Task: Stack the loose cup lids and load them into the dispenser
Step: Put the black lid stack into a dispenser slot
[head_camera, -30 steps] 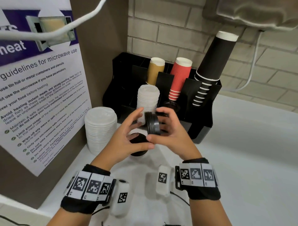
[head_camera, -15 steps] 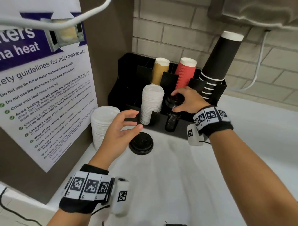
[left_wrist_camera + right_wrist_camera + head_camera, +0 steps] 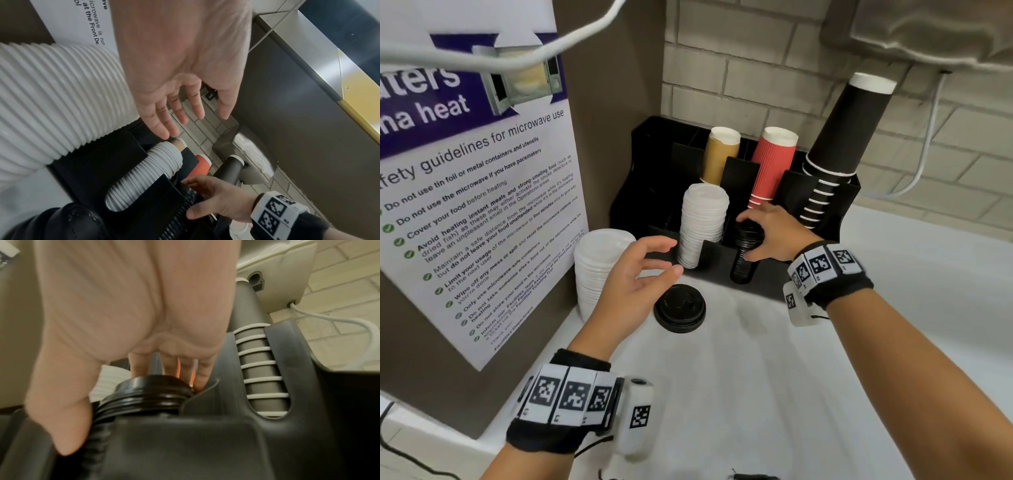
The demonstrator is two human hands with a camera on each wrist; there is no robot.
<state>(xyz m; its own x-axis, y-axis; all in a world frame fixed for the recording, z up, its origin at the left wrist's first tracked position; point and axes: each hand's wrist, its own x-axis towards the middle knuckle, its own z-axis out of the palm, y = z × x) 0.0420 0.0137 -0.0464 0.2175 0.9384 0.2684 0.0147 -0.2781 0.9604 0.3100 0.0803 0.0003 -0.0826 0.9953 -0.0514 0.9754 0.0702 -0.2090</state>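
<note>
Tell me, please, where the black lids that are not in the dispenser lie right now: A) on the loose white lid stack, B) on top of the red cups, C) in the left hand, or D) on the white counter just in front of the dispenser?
D: the loose black lids rest flat on the white counter, under the open left hand, which does not grip them.

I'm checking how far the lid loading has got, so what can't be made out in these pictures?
- How many black lids fill the slot: the dispenser wall hides the lower stack in the head view.
- Whether the right hand grips or only presses the top lids: the right wrist view is blurred.
- How many loose lids lie on the counter: too dark to count in the head view, blurred at the left wrist view's edge.
</note>
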